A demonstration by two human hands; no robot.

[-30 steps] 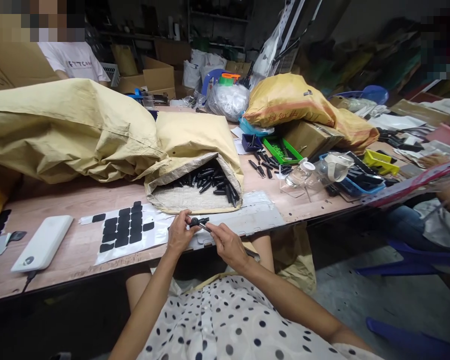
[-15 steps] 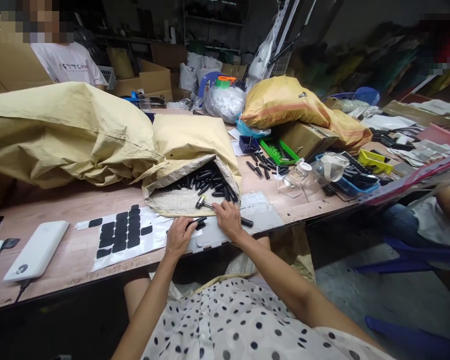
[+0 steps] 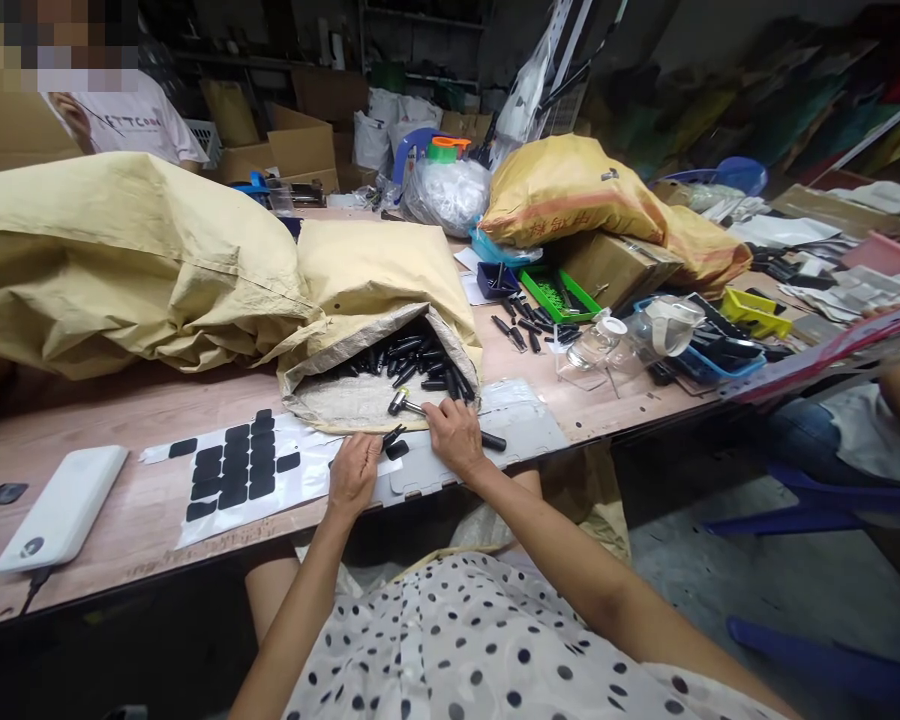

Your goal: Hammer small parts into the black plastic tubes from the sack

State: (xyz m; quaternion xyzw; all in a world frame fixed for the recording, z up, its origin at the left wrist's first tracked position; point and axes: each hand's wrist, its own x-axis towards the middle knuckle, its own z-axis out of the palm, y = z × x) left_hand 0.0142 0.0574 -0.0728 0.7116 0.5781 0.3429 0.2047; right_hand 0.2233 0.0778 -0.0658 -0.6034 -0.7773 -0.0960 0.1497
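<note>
My right hand (image 3: 455,435) is closed around a small hammer (image 3: 493,441); its metal head with a yellow face points left and its black handle shows to the right. In the fingers of my left hand (image 3: 355,472) is a slim black part with a forked tip (image 3: 394,436), held low over a grey board (image 3: 521,425). Below the tip lies a black rounded pad (image 3: 397,450). Behind both hands, an open cloth sack (image 3: 390,275) lies on its side with many black tapered pieces (image 3: 412,350) in its mouth.
To the left are a white sheet of black pads (image 3: 225,525) and a white power bank (image 3: 64,510) with a cable. Green tray (image 3: 562,300), clear jar (image 3: 598,342) and yellow sack (image 3: 570,195) stand to the right. Another person (image 3: 142,115) is at the far left.
My left hand has turned the black part so its forked tip angles up, and the pad below it shows more clearly. The right hand keeps hold of the hammer. My view has shifted slightly.
</note>
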